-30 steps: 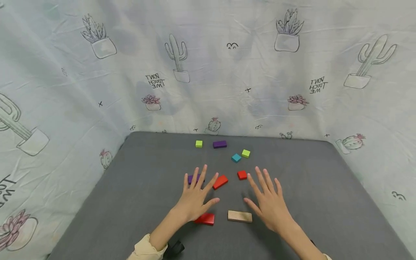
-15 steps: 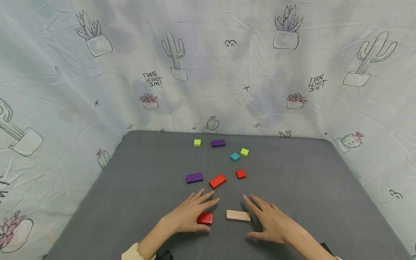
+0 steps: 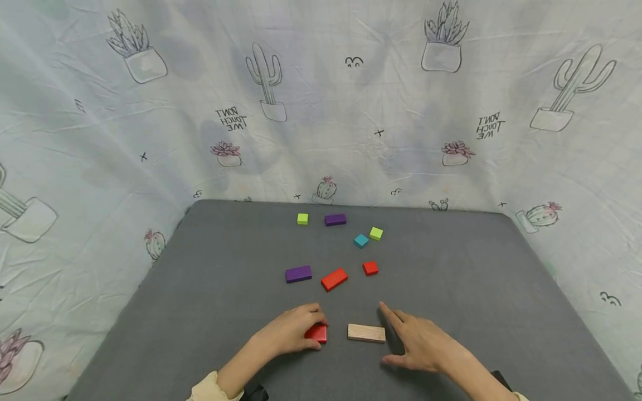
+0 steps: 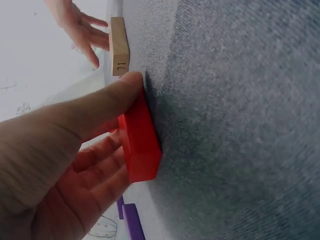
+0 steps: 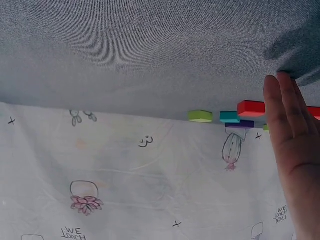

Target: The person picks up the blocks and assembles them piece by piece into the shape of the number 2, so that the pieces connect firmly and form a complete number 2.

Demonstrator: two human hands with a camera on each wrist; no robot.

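Left-hand grip (image 3: 288, 329) was curled round the near red block (image 4: 141, 142), thumb on one side and fingers toward the other, the block lying on the grey surface (image 3: 466, 278); how firmly the fingertips pressed was hard to tell. The right-hand grip (image 3: 418, 344), fingers extended and thumb apart, held nothing just right of the wooden block (image 3: 366, 333). Beyond lay a purple block (image 3: 298, 274).

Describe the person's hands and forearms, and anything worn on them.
The left hand and right hand are bare, without gloves. A rumpled, pale yellow fabric sleeve covers part of the left forearm; a sliver of similar sleeve shows on the right. A small black item, partly cut off and unclear, shows by each forearm.
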